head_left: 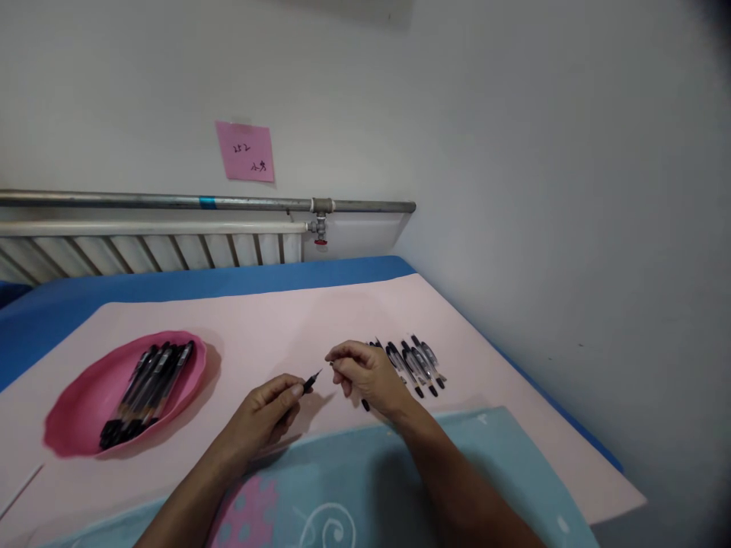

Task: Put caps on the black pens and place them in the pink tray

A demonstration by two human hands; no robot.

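My left hand is closed around a black pen whose tip points right, toward my right hand. My right hand hovers just beyond that tip with fingers pinched together; what it pinches is too small to make out. Behind my right hand, several black and clear pens lie in a row on the pink sheet. A pink dish at the left holds several more black pens.
The pink sheet covers a blue table set in a wall corner. A light blue patterned cloth lies at the near edge. A radiator and metal pipe run along the back wall, below a pink note.
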